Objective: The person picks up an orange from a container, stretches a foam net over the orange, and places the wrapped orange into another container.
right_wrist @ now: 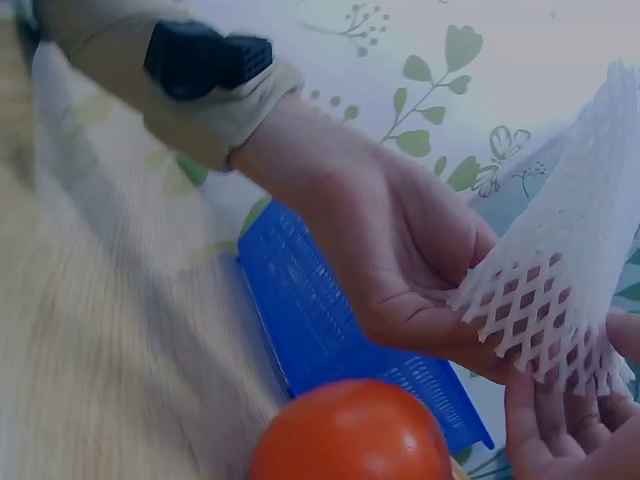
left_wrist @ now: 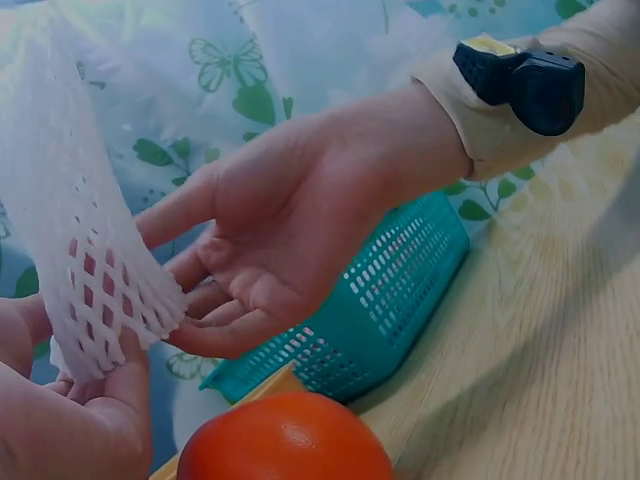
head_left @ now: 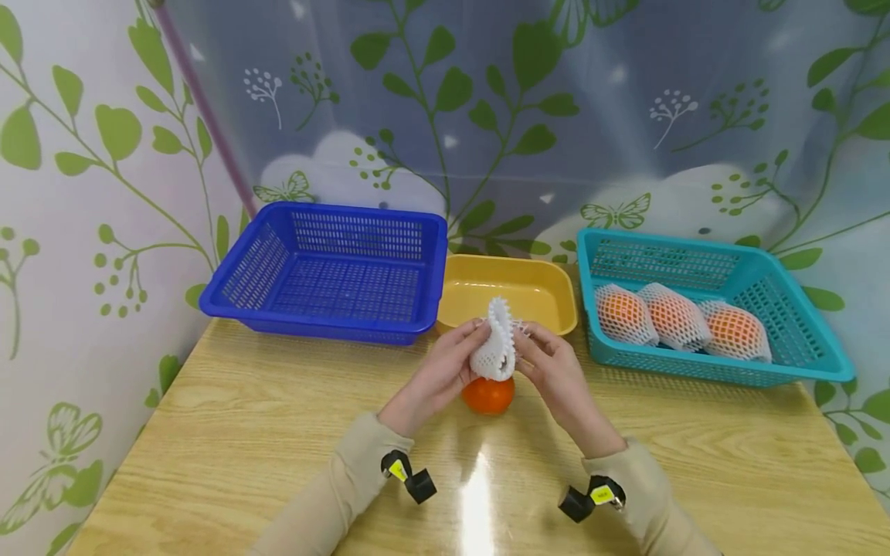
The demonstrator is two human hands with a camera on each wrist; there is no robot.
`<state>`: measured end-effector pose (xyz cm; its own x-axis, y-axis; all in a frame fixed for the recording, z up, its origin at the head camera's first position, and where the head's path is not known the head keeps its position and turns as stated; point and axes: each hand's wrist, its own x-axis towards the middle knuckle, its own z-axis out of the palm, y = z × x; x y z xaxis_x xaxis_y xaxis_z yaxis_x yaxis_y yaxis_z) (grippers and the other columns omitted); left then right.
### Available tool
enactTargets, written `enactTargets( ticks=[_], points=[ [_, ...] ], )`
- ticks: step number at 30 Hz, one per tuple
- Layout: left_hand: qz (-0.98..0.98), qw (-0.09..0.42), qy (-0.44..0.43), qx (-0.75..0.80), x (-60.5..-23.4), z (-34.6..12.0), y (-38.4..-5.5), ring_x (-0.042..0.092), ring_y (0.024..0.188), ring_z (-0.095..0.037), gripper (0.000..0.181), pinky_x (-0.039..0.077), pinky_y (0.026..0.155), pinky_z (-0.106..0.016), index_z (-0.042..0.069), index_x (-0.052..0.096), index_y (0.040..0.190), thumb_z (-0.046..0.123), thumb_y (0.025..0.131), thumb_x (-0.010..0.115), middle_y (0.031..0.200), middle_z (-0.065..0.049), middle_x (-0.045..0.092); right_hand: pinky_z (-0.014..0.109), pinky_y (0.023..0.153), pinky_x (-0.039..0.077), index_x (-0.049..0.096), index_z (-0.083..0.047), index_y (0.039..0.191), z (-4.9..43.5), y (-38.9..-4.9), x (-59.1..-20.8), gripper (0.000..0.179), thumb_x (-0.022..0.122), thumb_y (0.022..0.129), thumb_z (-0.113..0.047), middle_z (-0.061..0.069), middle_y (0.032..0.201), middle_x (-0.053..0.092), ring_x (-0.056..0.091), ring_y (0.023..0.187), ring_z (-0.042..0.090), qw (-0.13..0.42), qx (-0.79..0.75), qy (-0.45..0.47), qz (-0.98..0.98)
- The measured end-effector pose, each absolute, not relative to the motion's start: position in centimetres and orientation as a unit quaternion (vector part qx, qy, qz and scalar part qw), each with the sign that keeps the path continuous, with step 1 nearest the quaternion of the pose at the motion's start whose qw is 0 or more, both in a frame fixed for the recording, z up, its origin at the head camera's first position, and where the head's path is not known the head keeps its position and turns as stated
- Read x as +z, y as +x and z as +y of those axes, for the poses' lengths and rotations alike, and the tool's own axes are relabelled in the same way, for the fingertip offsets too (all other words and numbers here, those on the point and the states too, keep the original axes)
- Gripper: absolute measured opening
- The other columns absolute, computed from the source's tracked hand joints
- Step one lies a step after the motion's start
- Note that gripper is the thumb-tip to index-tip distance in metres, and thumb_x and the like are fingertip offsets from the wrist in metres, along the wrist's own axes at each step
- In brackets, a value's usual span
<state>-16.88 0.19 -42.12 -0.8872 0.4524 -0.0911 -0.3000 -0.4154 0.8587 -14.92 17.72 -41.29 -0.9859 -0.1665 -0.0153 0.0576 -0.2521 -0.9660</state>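
Note:
A white foam fruit net (head_left: 495, 351) is held up between both hands over the table. My left hand (head_left: 450, 359) grips its left side. My right hand (head_left: 554, 371) pinches its right edge, thumb and fingertips at the open rim; in the left wrist view the right hand (left_wrist: 300, 200) shows with the net's diamond mesh (left_wrist: 95, 270) beside it. Just below the net sits a smooth, round orange-red fruit (head_left: 489, 396), bare, touched by neither hand as far as I see. The right wrist view shows the fruit (right_wrist: 355, 435) and the left hand (right_wrist: 385, 240) at the mesh.
A blue basket (head_left: 323, 328) stands at the back left. Behind the hands is a yellow tray (head_left: 559, 305). At the right, a teal basket (head_left: 695, 371) holds three orange fruits in white nets (head_left: 673, 316). A patterned cloth backs the wooden table (head_left: 278, 417).

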Motion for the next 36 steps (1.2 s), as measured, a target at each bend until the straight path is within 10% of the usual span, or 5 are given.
enactTargets(
  ticks=[13, 36],
  points=[
    [0.43, 0.253, 0.01, 0.866, -43.1, -1.0, -16.5, 0.063, 0.091, -0.008, 0.034, 0.056, 0.079, -0.018, -0.001, 0.052, 0.132, 0.024, 0.11, 0.043, 0.103, 0.0, 0.066, 0.018, 0.072, 0.053, 0.071, -0.022, 0.105, 18.5, -14.2, -42.8, 0.039, 0.033, 0.112, -0.019, -0.007, 0.097, 0.066, 0.062, 0.085, 0.007, 0.143, -0.875, -0.02, 0.463],
    [0.504, 0.252, -0.08, 0.822, -46.7, -2.2, -16.4, 0.068, 0.084, -0.011, 0.042, 0.059, 0.076, -0.023, -0.005, 0.052, 0.137, 0.021, 0.104, 0.056, 0.1, -0.003, 0.067, 0.022, 0.069, 0.056, 0.07, -0.019, 0.103, 18.8, -13.6, -46.3, 0.025, 0.046, 0.109, -0.021, -0.003, 0.092, 0.071, 0.066, 0.079, 0.01, 0.184, -0.809, 0.102, 0.548]
  ],
)
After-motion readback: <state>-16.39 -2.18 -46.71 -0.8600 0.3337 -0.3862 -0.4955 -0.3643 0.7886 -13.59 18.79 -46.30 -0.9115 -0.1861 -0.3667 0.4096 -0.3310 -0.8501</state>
